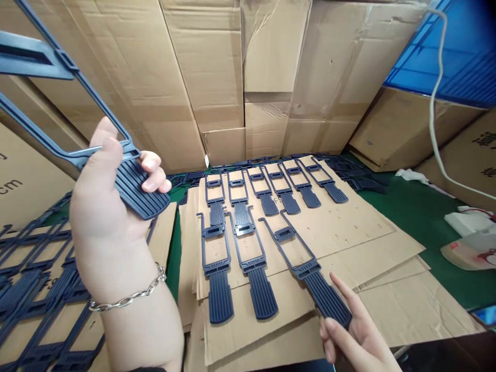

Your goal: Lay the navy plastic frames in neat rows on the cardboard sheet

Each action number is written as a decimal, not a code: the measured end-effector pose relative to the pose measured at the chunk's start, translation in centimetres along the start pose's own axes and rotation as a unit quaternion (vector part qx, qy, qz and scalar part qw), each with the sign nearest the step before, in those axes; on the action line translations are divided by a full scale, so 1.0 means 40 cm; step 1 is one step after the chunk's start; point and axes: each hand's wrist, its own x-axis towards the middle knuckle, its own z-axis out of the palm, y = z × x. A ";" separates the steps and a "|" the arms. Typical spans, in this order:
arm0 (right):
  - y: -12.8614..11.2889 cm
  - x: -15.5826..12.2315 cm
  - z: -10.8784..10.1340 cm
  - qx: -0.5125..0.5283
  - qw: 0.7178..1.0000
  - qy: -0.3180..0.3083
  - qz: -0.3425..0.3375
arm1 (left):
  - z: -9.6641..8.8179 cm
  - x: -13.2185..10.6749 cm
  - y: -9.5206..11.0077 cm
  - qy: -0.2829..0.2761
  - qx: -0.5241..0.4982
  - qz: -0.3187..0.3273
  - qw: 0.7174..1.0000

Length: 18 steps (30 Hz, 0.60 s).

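Raised at the left, my left hand (103, 196) is closed round the ribbed end of a dark blue plastic frame piece (141, 194); its open frame reaches past the upper left edge of the view. My right hand (360, 330), low at the right, pinches the ribbed tip of a second dark blue frame piece (325, 294), which lies slanted on the cardboard sheets (298, 330). To its left lie two similar pieces, one of them a frame piece (263, 292) with its ribbed end toward me. Several more form a row behind, including a frame piece (335, 191) at the right end.
More frame pieces (42, 305) cover cardboard at the left. Cardboard boxes (205, 67) wall the back. A white cable (434, 119) hangs at the right, above a whitish device (468, 248) on the green table surface (411, 206). A blue crate (445, 62) stands upper right.
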 end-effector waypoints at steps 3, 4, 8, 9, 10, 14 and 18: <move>0.013 0.010 0.003 -0.058 0.998 -0.015 -0.015 | -0.004 0.005 0.000 0.013 -0.012 0.004 1.000; 0.019 0.013 0.002 -0.091 0.996 -0.022 -0.012 | -0.005 0.006 0.001 0.012 -0.017 -0.002 1.000; 0.024 0.032 -0.001 -0.262 0.965 -0.017 -0.021 | -0.009 0.005 0.005 -0.037 -0.064 -0.047 0.996; 0.022 0.038 0.000 -0.300 0.953 -0.013 -0.030 | -0.010 0.004 0.005 -0.069 -0.074 -0.058 0.993; 0.019 0.045 0.001 -0.336 0.941 -0.012 -0.037 | -0.012 0.002 0.005 -0.113 -0.079 -0.069 0.988; 0.014 0.074 0.006 -0.445 0.894 -0.028 -0.046 | -0.019 -0.013 -0.006 -0.295 -0.030 -0.126 0.947; 0.017 0.085 0.010 -0.470 0.877 -0.013 -0.099 | -0.012 -0.029 -0.030 -0.332 0.049 -0.170 0.927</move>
